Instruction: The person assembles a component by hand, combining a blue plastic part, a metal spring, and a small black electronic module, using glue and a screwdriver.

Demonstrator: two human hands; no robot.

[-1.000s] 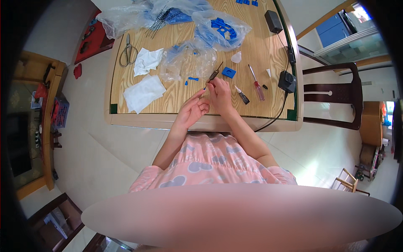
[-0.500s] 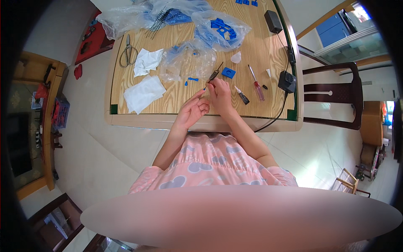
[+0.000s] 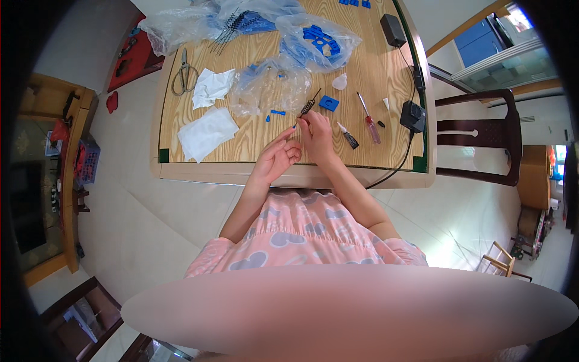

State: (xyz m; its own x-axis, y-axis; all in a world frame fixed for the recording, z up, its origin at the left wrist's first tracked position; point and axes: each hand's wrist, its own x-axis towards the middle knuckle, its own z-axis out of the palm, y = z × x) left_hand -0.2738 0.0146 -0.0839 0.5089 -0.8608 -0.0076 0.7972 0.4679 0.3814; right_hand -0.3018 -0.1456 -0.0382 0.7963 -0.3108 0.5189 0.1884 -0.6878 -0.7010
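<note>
Paper [image 3: 208, 134] is lying at ten o'clock from the left hand [image 3: 277, 159]. That hand is resting half-curled, index finger pointing at a small blue tip [image 3: 294, 127]; whether it is gripping this cannot be told. A black coil [image 3: 308, 107] is projecting toward one o'clock, the right hand [image 3: 317, 136] pinching its near end in the fingertips. The coil is probably behaving as light, springy wire; below the turns it is likely offering the surest hold. Fingers are hiding that end and any join with the tip. A blue block [image 3: 328, 104] is sitting toward one o'clock from the right hand.
</note>
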